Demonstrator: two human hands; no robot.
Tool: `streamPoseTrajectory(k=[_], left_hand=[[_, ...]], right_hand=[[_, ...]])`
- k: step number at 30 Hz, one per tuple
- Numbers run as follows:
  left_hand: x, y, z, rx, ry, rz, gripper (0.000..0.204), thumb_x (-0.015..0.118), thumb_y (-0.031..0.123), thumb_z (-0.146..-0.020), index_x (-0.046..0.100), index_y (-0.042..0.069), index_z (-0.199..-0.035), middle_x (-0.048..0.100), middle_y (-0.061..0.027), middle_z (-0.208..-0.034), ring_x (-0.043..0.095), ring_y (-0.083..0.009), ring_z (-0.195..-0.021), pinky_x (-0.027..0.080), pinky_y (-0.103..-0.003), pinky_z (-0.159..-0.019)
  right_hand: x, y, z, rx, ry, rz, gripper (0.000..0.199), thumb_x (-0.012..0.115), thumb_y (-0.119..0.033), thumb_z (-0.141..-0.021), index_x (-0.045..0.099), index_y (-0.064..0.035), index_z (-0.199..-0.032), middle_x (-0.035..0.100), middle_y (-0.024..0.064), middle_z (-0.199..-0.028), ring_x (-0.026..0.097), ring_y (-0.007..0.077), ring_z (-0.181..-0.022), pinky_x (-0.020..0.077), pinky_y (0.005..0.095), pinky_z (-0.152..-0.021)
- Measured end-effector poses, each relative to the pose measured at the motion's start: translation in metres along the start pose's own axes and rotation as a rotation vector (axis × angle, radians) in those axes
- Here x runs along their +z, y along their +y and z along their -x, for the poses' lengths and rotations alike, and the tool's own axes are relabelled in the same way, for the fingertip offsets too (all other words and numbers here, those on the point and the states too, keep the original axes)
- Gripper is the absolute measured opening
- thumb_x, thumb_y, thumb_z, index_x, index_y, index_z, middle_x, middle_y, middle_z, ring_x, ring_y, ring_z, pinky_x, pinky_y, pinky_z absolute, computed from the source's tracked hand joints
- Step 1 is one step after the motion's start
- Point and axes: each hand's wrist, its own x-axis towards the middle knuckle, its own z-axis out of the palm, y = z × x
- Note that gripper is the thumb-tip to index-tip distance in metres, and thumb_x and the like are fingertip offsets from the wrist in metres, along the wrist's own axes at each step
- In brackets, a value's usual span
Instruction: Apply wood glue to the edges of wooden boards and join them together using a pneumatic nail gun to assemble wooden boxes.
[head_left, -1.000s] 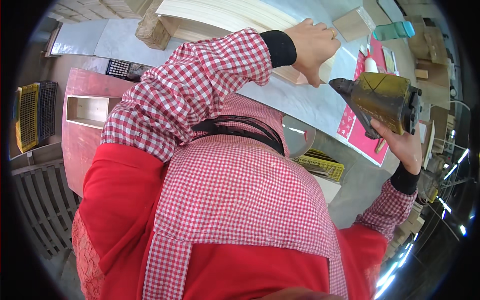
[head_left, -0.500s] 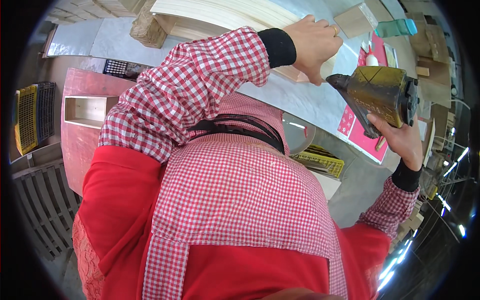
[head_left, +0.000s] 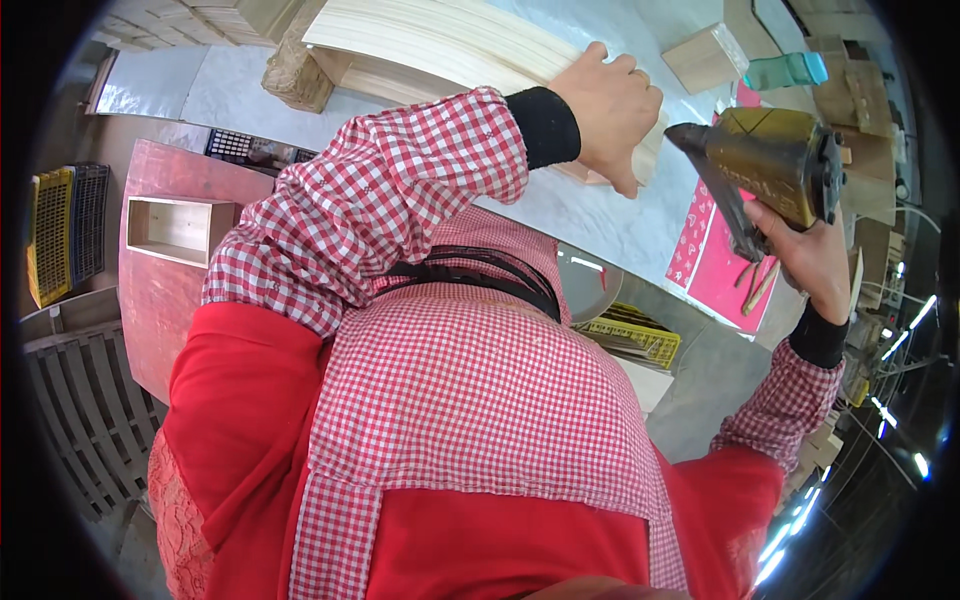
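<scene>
A person in a red-and-white checked apron point(head_left: 470, 400) over red sleeves is leaning over a workbench point(head_left: 620, 225), the chest filling the near half of the view. The right hand point(head_left: 805, 255) is wrapping closed around the grip of a brass-coloured nail gun point(head_left: 770, 165), holding it raised above the bench with its nose pointing left toward the other hand. Beneath the tool a pink sheet point(head_left: 725, 275) is lying on the bench edge, and a yellow crate point(head_left: 635, 335) is sitting lower down beside the bench.

Further out, the left hand point(head_left: 610, 105) is pressing down on the near end of a stack of pale wooden boards point(head_left: 440, 45), fingers curled over its edge and the thumb hanging down the end face; the checked sleeve is stretching across the frame to reach it. The stack is running away to the upper left across the grey bench top, resting on a rough wooden block point(head_left: 298, 75).

Beyond the hands a small wooden block point(head_left: 705, 58) and a teal object point(head_left: 790, 70) are lying on the far bench. At far left an open wooden box point(head_left: 180, 228) is sitting on a reddish panel point(head_left: 160, 310), with yellow and dark crates point(head_left: 65, 235) standing past it.
</scene>
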Motion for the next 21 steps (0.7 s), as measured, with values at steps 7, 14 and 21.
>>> streamPoseTrajectory(k=[7, 14, 21], left_hand=[[-0.009, 0.004, 0.012, 0.016, 0.053, -0.008, 0.078, 0.084, 0.06, -0.057, 0.064, 0.0, -0.102, 0.067, -0.0138, -0.1, 0.06, -0.0273, -0.104, 0.04, -0.042, -0.092], [-0.01, 0.005, 0.018, 0.031, 0.111, -0.002, 0.078, 0.085, 0.059, -0.056, 0.064, -0.001, -0.102, 0.068, -0.0138, -0.097, 0.061, -0.027, -0.102, 0.041, -0.041, -0.092], [-0.013, 0.006, 0.023, 0.037, 0.104, 0.007, 0.079, 0.085, 0.059, -0.055, 0.064, -0.002, -0.102, 0.068, -0.0148, -0.099, 0.061, -0.0273, -0.103, 0.041, -0.041, -0.093]], right_hand=[[0.0, 0.002, -0.011, -0.044, -0.002, -0.015, 0.039, 0.082, -0.012, -0.084, 0.064, 0.0036, -0.114, 0.073, 0.0081, -0.105, 0.066, 0.0127, -0.091, 0.054, 0.0309, -0.083], [0.003, -0.002, -0.008, -0.106, 0.038, 0.003, 0.032, 0.078, -0.014, -0.088, 0.069, 0.0006, -0.115, 0.073, 0.0035, -0.102, 0.064, 0.0092, -0.086, 0.0517, 0.0264, -0.075], [-0.001, 0.001, -0.006, -0.036, 0.029, 0.037, 0.033, 0.08, -0.022, -0.087, 0.07, -0.0002, -0.11, 0.069, 0.0, -0.086, 0.053, 0.0058, -0.068, 0.0405, 0.0252, -0.059]])
